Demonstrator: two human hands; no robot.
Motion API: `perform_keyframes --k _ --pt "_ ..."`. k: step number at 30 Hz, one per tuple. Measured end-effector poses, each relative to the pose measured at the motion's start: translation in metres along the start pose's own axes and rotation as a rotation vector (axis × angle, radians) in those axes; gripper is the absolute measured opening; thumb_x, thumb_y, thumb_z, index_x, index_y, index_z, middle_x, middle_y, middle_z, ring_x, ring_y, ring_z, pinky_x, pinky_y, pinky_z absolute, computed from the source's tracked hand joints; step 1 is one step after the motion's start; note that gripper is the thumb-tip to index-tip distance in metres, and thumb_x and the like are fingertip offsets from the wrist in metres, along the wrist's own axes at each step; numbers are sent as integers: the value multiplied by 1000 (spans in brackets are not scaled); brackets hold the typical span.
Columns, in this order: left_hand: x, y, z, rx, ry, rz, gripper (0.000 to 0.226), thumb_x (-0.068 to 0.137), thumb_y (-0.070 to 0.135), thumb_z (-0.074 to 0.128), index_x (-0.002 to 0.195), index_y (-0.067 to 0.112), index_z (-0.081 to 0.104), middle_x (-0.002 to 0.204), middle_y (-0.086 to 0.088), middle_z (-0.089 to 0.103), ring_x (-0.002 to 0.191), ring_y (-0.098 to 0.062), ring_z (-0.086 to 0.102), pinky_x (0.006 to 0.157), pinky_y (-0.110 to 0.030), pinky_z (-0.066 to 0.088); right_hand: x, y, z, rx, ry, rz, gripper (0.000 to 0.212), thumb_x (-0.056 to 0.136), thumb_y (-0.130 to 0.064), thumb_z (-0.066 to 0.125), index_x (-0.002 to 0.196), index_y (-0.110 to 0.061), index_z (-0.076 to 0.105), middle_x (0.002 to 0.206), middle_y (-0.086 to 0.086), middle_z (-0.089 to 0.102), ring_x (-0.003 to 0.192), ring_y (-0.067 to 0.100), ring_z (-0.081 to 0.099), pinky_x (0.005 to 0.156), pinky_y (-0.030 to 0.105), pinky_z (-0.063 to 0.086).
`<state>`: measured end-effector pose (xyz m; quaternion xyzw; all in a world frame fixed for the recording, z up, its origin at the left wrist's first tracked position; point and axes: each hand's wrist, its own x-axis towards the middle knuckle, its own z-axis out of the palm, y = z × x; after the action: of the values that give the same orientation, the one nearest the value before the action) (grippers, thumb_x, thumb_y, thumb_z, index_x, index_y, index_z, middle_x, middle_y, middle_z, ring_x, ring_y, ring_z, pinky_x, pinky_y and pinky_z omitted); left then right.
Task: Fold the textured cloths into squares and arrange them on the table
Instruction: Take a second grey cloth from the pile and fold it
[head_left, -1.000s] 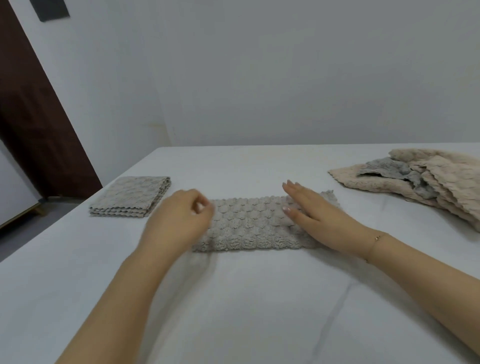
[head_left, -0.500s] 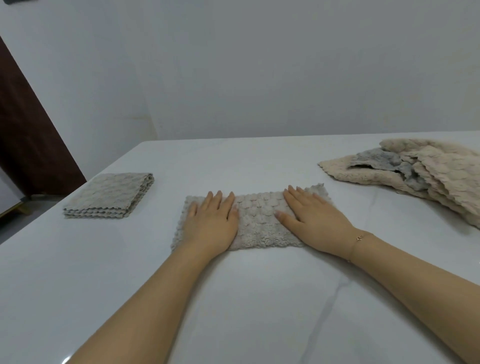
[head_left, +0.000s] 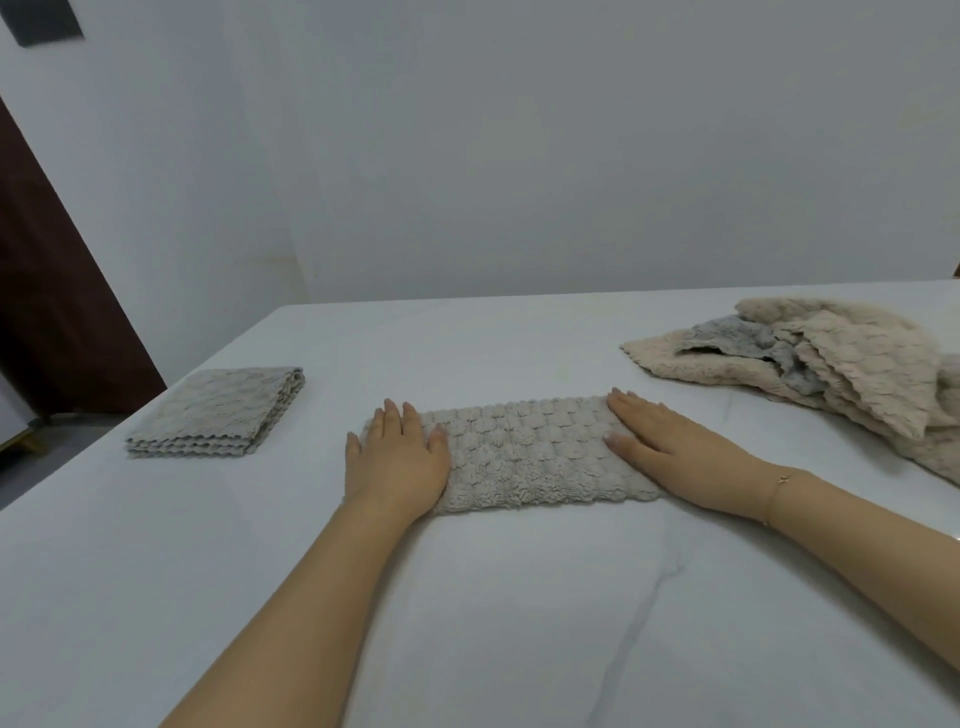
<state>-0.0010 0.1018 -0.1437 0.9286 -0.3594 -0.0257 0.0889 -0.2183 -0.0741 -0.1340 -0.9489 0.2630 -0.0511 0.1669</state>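
Observation:
A grey textured cloth (head_left: 524, 454), folded into a long strip, lies flat in the middle of the white table (head_left: 467, 623). My left hand (head_left: 397, 460) presses flat on its left end, fingers straight. My right hand (head_left: 670, 447) presses flat on its right end, fingers straight and together. A folded grey square cloth (head_left: 218, 413) sits at the left side of the table. A loose pile of beige and grey cloths (head_left: 831, 364) lies at the right.
A white wall stands behind the table's far edge. A dark brown door (head_left: 57, 291) is at the left, beyond the table's left edge. A faint grey vein runs across the tabletop near my right forearm.
My left hand, curled over the cloth's left part a second ago, has flattened onto it. Both hands have slid apart toward the strip's ends.

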Motion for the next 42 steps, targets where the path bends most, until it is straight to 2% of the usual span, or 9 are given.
perform_keyframes --k 5,9,13,16,23,30,35,39,42 --pt "-3 5 -6 21 58 89 57 101 43 15 152 18 12 161 -6 -5 147 -18 -7 116 -50 -4 -5 21 -7 266 131 8 46 99 -35 42 143 -23 38 145 -14 38 135 1 31 105 11 16" --pt "-18 42 -11 -218 361 477 37 99 37 38 129 23 53 143 4 41 131 -13 31 108 -37 27 -3 34 -8 631 275 79 40 100 -29 44 139 -27 44 135 -16 47 125 1 42 103 18 28" --pt "-41 100 -8 -362 226 874 24 92 36 57 109 21 63 106 9 53 102 -6 42 86 -20 35 3 46 -12 945 346 147 24 98 -20 46 116 -32 58 129 -6 57 123 11 51 111 36 35" --pt "-47 124 10 -286 243 1015 24 88 37 62 101 18 64 98 4 56 94 -13 45 81 -25 37 4 47 -10 948 357 136 27 98 -15 46 120 -24 59 128 -6 58 122 11 51 111 37 36" --pt "-46 126 24 -376 284 908 22 95 34 52 92 15 60 91 5 55 86 -9 44 74 -16 31 4 44 -11 911 369 104 30 96 -7 47 122 -14 59 123 -2 60 118 9 53 98 19 37" --pt "-54 107 8 -1010 -53 536 17 95 25 54 79 19 53 62 9 48 56 -8 42 54 -21 35 4 47 -11 859 291 61 57 81 19 38 114 -22 60 126 4 59 105 -1 51 79 8 42" --pt "-57 91 -4 -1154 -176 496 22 98 16 47 77 14 45 60 5 36 46 -7 26 41 -17 22 1 46 -10 703 186 -41 67 76 11 56 119 -40 59 132 -10 54 123 6 47 99 27 43" --pt "-52 83 -10 -1180 -181 437 27 99 16 45 72 16 41 54 10 31 41 -5 23 37 -18 18 -3 40 -11 595 121 -201 45 80 -3 70 114 -32 65 134 -15 53 125 -9 43 108 11 27" --pt "-52 70 -12 -1224 -191 415 26 91 26 52 67 21 43 55 6 32 43 -9 24 41 -25 16 -2 37 -3 477 211 -316 26 79 -16 74 104 -22 69 125 -6 62 119 2 54 106 24 38"
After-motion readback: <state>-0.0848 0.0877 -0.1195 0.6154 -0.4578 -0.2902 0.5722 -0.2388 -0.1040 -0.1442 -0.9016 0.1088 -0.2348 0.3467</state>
